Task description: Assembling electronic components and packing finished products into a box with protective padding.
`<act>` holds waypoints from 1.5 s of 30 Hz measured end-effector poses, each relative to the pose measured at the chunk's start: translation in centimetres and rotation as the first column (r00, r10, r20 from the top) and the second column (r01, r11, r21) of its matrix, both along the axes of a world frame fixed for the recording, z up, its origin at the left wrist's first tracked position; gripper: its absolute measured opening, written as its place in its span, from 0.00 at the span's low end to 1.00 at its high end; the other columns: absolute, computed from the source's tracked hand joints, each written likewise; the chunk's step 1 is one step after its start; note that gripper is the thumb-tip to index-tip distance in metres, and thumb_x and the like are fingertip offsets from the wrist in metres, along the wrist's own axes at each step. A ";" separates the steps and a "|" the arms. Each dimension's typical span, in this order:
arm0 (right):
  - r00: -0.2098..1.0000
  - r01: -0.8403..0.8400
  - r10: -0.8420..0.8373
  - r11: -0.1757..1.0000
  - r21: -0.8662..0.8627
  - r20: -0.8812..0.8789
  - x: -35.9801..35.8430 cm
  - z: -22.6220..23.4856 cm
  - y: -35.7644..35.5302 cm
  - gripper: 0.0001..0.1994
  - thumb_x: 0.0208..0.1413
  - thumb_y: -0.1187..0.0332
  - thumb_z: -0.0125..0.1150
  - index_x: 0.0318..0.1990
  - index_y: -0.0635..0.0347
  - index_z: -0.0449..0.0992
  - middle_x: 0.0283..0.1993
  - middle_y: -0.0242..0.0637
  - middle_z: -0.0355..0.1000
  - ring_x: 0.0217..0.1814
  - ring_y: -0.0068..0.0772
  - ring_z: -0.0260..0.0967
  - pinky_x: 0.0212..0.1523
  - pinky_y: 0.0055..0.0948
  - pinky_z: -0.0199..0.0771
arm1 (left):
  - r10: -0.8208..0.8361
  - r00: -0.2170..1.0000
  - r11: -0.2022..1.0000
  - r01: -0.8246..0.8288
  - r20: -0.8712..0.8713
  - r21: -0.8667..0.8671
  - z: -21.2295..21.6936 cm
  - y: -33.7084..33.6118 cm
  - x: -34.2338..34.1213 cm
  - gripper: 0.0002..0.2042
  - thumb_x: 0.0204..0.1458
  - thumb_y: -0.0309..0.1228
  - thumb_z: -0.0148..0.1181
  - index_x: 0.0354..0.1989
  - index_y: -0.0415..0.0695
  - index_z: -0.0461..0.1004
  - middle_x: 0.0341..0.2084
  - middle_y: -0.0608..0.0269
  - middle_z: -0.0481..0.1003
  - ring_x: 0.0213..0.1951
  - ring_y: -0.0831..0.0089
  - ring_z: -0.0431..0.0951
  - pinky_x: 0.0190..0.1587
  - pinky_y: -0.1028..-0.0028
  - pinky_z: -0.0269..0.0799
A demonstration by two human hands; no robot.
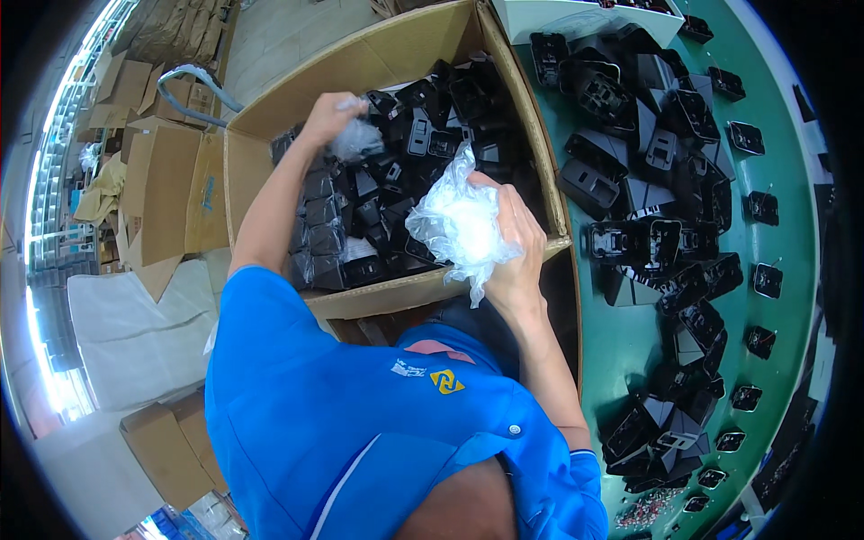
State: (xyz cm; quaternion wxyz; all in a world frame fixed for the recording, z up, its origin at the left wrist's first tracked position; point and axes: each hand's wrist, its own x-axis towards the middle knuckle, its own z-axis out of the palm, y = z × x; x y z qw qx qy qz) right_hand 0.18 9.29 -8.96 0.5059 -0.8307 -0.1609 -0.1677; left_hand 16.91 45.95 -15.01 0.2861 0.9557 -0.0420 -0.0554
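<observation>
A large cardboard box [378,297] stands in front of me, filled with black plastic housings [418,133]. Over its left part, my left hand [331,119] is closed on a thin clear plastic bag [358,141], which hangs just above the housings. Along the box's left side, several housings [319,216] appear wrapped in clear film. My right hand [517,238] grips a crumpled wad of clear plastic bags [457,220] above the box's near right corner. The wad hides part of the right fingers and some of the housings below.
At right, a green table [765,171] carries piles of black housings [661,153], a row of small black parts [763,209] and a heap of tiny parts [648,508]. A white box [589,20] sits at its far end. Opened cartons [166,184] and white sheeting [144,333] lie to my left.
</observation>
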 end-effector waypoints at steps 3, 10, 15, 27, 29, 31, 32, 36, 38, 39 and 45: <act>1.000 -0.022 0.022 1.000 0.009 -0.007 0.2 0.1 0.2 0.26 0.42 0.73 0.73 0.53 0.61 0.76 0.37 0.41 0.74 0.33 0.37 0.71 0.36 0.32 0.73 | 0.099 0.995 0.990 -0.098 0.005 -0.102 2.0 -1.2 -1.9 0.12 0.59 0.38 0.56 0.35 0.42 0.79 0.31 0.56 0.80 0.32 0.58 0.79 0.37 0.65 0.73; 0.933 -0.165 0.206 0.973 0.159 -0.296 0.3 1.7 -0.6 0.34 0.42 0.70 0.75 0.60 0.62 0.69 0.43 0.44 0.73 0.38 0.43 0.72 0.45 0.38 0.75 | -0.114 0.978 0.993 0.112 0.178 0.019 8.4 -11.1 -8.6 0.14 0.60 0.38 0.56 0.29 0.40 0.75 0.23 0.63 0.74 0.25 0.70 0.69 0.33 0.72 0.66; 0.890 -0.342 0.391 0.913 0.224 -0.233 0.5 -0.3 0.0 0.42 0.45 0.68 0.75 0.68 0.61 0.60 0.49 0.45 0.74 0.46 0.44 0.73 0.51 0.40 0.73 | -0.258 0.942 0.825 0.331 0.216 -0.457 11.1 -16.9 -13.3 0.19 0.65 0.42 0.49 0.28 0.39 0.70 0.28 0.65 0.70 0.30 0.73 0.65 0.37 0.72 0.62; 0.896 -0.183 0.276 0.943 0.277 -0.347 1.0 2.0 1.6 0.21 0.47 0.72 0.71 0.50 0.68 0.76 0.45 0.48 0.77 0.41 0.45 0.78 0.42 0.39 0.78 | -0.393 0.881 0.799 0.469 0.265 -0.375 11.5 -16.0 -15.1 0.31 0.68 0.58 0.29 0.65 0.47 0.64 0.60 0.60 0.61 0.60 0.62 0.60 0.65 0.62 0.56; 0.925 -0.161 0.194 0.979 0.126 -0.327 1.8 0.3 0.4 0.22 0.49 0.69 0.71 0.52 0.68 0.75 0.45 0.49 0.77 0.42 0.45 0.78 0.43 0.40 0.79 | -0.393 0.858 0.804 0.495 0.329 -0.329 11.5 -13.5 -15.4 0.29 0.68 0.58 0.35 0.65 0.50 0.64 0.56 0.58 0.65 0.54 0.61 0.65 0.62 0.63 0.60; 0.950 -0.129 0.117 0.991 -0.022 -0.290 2.3 -1.1 -0.3 0.24 0.51 0.66 0.71 0.54 0.68 0.74 0.46 0.51 0.77 0.44 0.45 0.78 0.43 0.40 0.80 | -0.325 0.924 0.901 0.368 0.203 -0.231 9.7 -8.9 -15.8 0.22 0.66 0.50 0.49 0.59 0.50 0.70 0.56 0.59 0.66 0.56 0.61 0.64 0.61 0.60 0.62; 0.949 -0.129 0.118 0.991 -0.019 -0.293 2.2 -0.8 -0.2 0.24 0.51 0.66 0.71 0.54 0.68 0.74 0.46 0.51 0.77 0.44 0.45 0.78 0.43 0.40 0.80 | -0.440 0.898 0.898 0.439 0.009 0.021 7.2 -4.8 -16.2 0.19 0.61 0.46 0.56 0.55 0.51 0.74 0.56 0.60 0.66 0.57 0.60 0.63 0.60 0.59 0.63; 0.857 -0.027 0.048 0.998 0.048 -0.512 1.7 1.9 0.1 0.17 0.50 0.71 0.68 0.47 0.70 0.78 0.43 0.49 0.78 0.41 0.44 0.78 0.42 0.37 0.78 | -0.563 0.752 0.666 0.658 -0.342 0.352 3.5 1.1 -22.7 0.09 0.48 0.36 0.69 0.35 0.49 0.80 0.54 0.60 0.68 0.58 0.59 0.63 0.59 0.57 0.61; 0.858 -0.032 0.061 0.997 0.065 -0.511 1.7 1.7 0.0 0.17 0.50 0.71 0.68 0.47 0.70 0.78 0.43 0.49 0.78 0.41 0.44 0.78 0.42 0.37 0.78 | -0.581 0.755 0.684 0.655 -0.304 0.321 2.7 1.1 -23.2 0.08 0.48 0.35 0.69 0.34 0.48 0.80 0.54 0.60 0.67 0.58 0.59 0.62 0.60 0.57 0.60; 0.859 -0.041 0.076 0.996 0.080 -0.506 1.7 1.6 -0.1 0.17 0.50 0.71 0.68 0.47 0.70 0.78 0.43 0.49 0.79 0.41 0.45 0.79 0.42 0.37 0.78 | -0.593 0.761 0.704 0.648 -0.262 0.290 2.3 1.1 -23.4 0.08 0.48 0.34 0.69 0.33 0.47 0.79 0.54 0.59 0.67 0.59 0.59 0.62 0.60 0.57 0.60; 0.860 -0.055 0.111 0.991 0.125 -0.498 1.7 1.5 -0.1 0.16 0.50 0.71 0.68 0.46 0.69 0.78 0.43 0.49 0.79 0.41 0.46 0.79 0.43 0.38 0.78 | -0.581 0.794 0.740 0.608 -0.182 0.290 1.2 0.9 -23.3 0.06 0.50 0.31 0.67 0.31 0.44 0.76 0.48 0.60 0.70 0.56 0.61 0.66 0.58 0.61 0.63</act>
